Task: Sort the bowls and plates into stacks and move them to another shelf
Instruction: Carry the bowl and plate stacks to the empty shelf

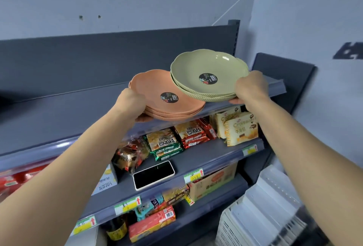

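Note:
My left hand (132,104) grips the left rim of a small stack of orange scalloped plates (153,90), held just above the front edge of the grey top shelf (59,112). My right hand (250,87) grips the right rim of a stack of green scalloped plates (196,64), tilted and raised a little higher. The green stack overlaps the right edge of the orange stack. A round dark sticker sits on the top plate of each stack.
Under the top shelf, a second shelf (206,159) carries snack packets (163,143), croissant packs (238,127) and a phone (154,175) lying flat. Lower shelves hold boxes. White crates (261,210) stand at the right; a grey panel (282,68) leans by the wall.

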`<action>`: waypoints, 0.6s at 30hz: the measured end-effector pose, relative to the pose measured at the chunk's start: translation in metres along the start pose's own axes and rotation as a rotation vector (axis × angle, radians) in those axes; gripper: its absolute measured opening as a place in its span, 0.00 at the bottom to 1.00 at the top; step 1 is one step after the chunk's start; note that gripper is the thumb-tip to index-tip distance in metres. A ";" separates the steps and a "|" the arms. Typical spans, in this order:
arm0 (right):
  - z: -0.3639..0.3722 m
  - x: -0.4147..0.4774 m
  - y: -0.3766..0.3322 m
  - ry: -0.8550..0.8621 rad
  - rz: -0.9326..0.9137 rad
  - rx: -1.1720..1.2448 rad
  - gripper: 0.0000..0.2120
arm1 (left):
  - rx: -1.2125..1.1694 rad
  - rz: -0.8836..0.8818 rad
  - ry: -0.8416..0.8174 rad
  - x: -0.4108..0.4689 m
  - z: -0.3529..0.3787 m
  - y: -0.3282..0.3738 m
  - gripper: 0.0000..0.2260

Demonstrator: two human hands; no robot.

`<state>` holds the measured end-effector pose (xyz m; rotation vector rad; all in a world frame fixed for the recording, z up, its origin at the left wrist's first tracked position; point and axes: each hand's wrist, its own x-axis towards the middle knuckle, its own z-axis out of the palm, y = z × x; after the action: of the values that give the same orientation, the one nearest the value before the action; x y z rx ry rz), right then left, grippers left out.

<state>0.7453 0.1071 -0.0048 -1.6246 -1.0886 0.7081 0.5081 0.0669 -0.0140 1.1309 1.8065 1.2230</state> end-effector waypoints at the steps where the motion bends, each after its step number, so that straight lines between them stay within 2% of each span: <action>1: -0.009 -0.003 0.001 0.028 0.005 0.002 0.14 | 0.009 0.017 -0.031 -0.002 0.004 0.003 0.08; 8: -0.059 -0.046 0.021 0.293 0.100 -0.024 0.14 | -0.012 0.003 -0.366 -0.015 0.041 0.008 0.13; 13: -0.114 -0.093 0.052 0.493 0.190 -0.125 0.06 | 0.066 0.117 -0.620 -0.042 0.094 0.000 0.14; 15: -0.139 -0.116 0.065 0.585 0.236 -0.191 0.09 | 0.082 0.136 -0.718 -0.059 0.119 -0.004 0.13; 18: -0.180 -0.156 0.080 0.734 0.292 -0.215 0.07 | 0.081 0.163 -0.891 -0.097 0.154 -0.005 0.14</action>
<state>0.8576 -0.1157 -0.0332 -2.0189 -0.4046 0.1290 0.6797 0.0330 -0.0646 1.5626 1.0963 0.5547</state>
